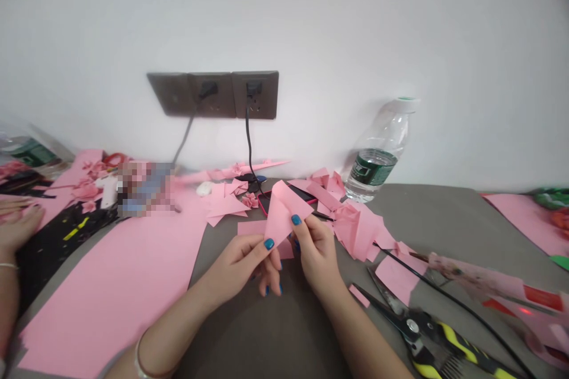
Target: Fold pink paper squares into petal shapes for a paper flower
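Observation:
A folded piece of pink paper (284,210) is held up between both hands, its upper end curved over and its lower end narrowing. My left hand (251,260) pinches its lower left edge between thumb and fingers. Pressing on its right corner are the thumb and fingers of my right hand (313,246). Behind the paper, a phone with a red-pink edge (263,204) lies partly covered. A flat pink paper piece (251,228) rests on the table just beyond my left hand.
Large pink sheets (120,290) spread at left, beside another person's hand (22,225). Pink scraps (355,228) and a water bottle (373,160) stand by the wall. Pliers with yellow-black handles (415,331), a black cable (462,302) and a pink glue gun (493,278) lie at right.

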Demonstrator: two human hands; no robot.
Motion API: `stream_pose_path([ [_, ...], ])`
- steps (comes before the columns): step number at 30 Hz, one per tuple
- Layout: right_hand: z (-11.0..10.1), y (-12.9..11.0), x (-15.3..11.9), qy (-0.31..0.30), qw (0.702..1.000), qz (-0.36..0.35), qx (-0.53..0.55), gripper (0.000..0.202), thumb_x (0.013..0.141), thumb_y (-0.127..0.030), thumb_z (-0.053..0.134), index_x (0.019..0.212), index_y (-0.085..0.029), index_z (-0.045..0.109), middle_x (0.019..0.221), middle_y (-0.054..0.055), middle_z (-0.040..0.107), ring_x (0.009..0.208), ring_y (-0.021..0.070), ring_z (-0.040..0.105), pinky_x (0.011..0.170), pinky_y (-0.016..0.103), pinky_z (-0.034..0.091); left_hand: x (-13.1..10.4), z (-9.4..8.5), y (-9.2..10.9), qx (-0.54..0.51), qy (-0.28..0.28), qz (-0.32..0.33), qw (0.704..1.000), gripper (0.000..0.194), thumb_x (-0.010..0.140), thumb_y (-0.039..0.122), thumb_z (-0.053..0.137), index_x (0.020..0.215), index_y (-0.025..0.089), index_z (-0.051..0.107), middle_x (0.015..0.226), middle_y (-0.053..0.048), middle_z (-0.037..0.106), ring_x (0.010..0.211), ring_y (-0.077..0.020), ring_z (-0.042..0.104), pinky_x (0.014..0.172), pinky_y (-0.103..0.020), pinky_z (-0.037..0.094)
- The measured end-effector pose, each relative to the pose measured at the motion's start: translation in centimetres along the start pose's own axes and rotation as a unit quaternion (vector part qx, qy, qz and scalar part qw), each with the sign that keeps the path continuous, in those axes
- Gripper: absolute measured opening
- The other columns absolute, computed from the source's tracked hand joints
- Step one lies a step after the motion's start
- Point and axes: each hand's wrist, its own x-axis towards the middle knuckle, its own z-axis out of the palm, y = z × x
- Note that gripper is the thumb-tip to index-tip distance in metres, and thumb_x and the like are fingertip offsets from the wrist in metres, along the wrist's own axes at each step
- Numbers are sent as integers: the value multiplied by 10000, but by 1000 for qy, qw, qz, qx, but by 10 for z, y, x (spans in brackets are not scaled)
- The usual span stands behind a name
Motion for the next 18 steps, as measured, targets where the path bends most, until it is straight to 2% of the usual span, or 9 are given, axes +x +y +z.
stream_pose_path([
  [3, 0, 0, 0, 7, 1000, 2, 16, 427, 900, -509, 536, 615, -201, 458, 556, -53, 342, 502, 102, 278, 463, 243, 257, 0, 0, 0, 9, -3, 5, 1000, 473, 862, 579, 555, 678, 144, 576, 478, -36, 639, 397, -100, 544, 417, -184, 414],
  [7, 1, 5, 1, 6, 999, 3, 32, 429, 897, -510, 551, 615, -199, 459, 557, -54, 350, 504, 101, 295, 471, 239, 267, 3, -2, -4, 58, 19, 19, 998, 482, 871, 585, 532, 691, 140, 579, 481, -35, 638, 396, -91, 525, 412, -175, 407],
  [10, 1, 11, 1, -12, 998, 17, 64, 420, 911, -513, 532, 637, -198, 483, 565, -43, 402, 515, 111, 370, 498, 242, 318, 4, -5, -5, 71, 34, 31, 996, 490, 869, 591, 527, 686, 139, 575, 484, -35, 638, 409, -94, 538, 415, -173, 413],
  [14, 0, 15, 3, -48, 989, 7, 138, 423, 941, -526, 468, 682, -200, 546, 712, 23, 559, 703, 168, 538, 688, 294, 429, 5, -10, -7, 66, 74, 54, 994, 490, 869, 594, 526, 688, 141, 574, 477, -20, 620, 415, -93, 539, 407, -167, 407],
  [18, 1, 14, 4, -118, 972, 13, 201, 460, 943, -546, 443, 702, -199, 624, 865, 71, 634, 840, 213, 593, 800, 346, 451, 7, -15, -10, 63, 97, 73, 991, 460, 886, 568, 524, 713, 146, 577, 484, -7, 617, 417, -85, 528, 408, -160, 404],
])
